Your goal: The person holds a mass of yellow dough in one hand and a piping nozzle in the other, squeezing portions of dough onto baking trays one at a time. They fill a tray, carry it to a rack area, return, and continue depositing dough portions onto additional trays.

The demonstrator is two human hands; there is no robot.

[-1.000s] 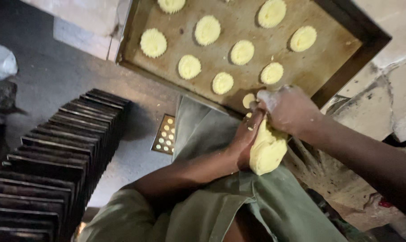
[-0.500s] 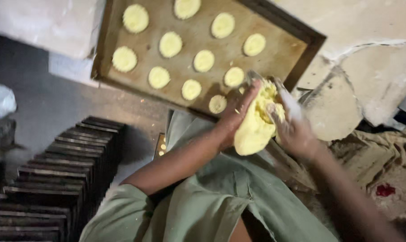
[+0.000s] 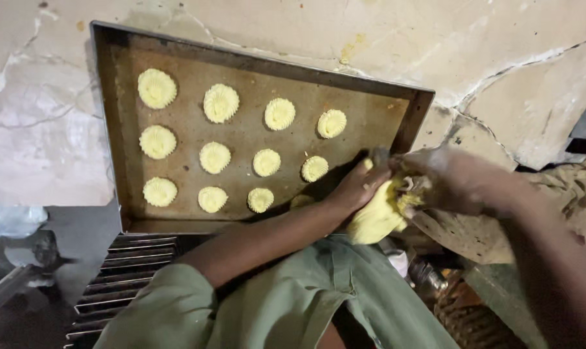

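- Both hands close around a soft yellow piping bag of dough [image 3: 380, 216]: the left hand [image 3: 357, 187] steadies its lower end, while the right hand [image 3: 451, 181] squeezes from above.
- Its tip hangs over the dark rectangular metal baking tray [image 3: 176, 223], beside the ridged yellow dough rounds [image 3: 260, 200] set in rows.
- Cracked pale stone surface [image 3: 512, 58] carries the tray.

Crumpled clear plastic bag [image 3: 8, 223] at far left edge; no labels, signs, screens

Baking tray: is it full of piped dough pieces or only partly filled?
Partly filled. The baking tray holds three rows of piped dough rosettes across its left and middle, while its right end is bare metal beside both hands holding the yellow dough bag.
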